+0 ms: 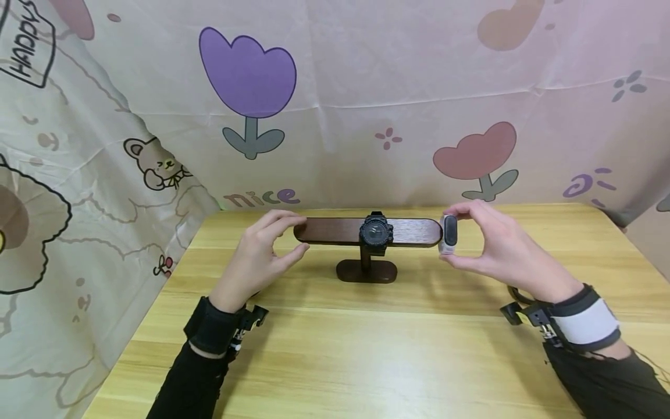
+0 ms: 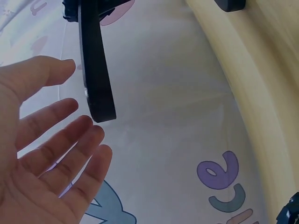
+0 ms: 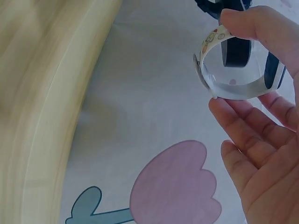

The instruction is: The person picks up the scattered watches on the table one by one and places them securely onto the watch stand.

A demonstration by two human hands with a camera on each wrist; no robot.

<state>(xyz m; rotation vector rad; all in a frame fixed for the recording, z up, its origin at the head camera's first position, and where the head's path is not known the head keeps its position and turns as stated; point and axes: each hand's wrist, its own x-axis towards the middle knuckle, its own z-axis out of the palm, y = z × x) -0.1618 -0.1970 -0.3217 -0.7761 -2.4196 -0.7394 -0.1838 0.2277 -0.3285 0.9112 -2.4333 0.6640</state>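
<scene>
Right hand (image 3: 261, 135) pinches a pale watch (image 3: 219, 70), strap loop seen only here; left hand (image 2: 42, 154) relaxed

The right hand (image 1: 497, 244) covers the far half of the pale band (image 1: 448, 234). In the right wrist view the table (image 3: 46, 93) is blurred; the black watch (image 3: 212, 5) is cut off at the top edge.

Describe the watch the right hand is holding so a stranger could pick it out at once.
On the wooden table stands a dark T-shaped stand. At its right end, the right hand pinches a light-banded watch. Unlike the chunky black watch at the bar's middle, it is slim and pale, with a narrow dark face.
</scene>
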